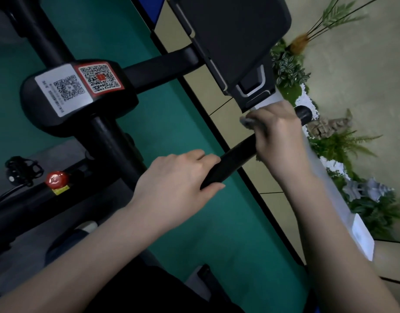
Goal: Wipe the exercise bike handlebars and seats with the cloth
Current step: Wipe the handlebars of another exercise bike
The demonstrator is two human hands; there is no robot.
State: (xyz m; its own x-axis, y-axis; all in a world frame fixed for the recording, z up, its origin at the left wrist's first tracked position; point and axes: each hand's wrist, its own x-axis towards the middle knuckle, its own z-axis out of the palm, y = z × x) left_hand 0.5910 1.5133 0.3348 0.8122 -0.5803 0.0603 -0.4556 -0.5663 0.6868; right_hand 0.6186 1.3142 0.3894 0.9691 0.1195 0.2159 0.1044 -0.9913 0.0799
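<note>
A black handlebar [236, 155] of the exercise bike runs diagonally from the centre up to its rounded end [304, 112] at the right. My left hand [178, 181] grips the lower part of this bar. Higher up, my right hand [278, 134] is wrapped round the bar with a grey cloth [247, 122] bunched under its fingers; only a small edge of the cloth shows. No seat is in view.
The bike's black stem hub [77, 96] carries two QR-code stickers at the left. A dark console screen [230, 39] stands above. A red knob [56, 179] and a pedal [23, 169] sit low left. Green floor lies below; plants [343, 150] line the right wall.
</note>
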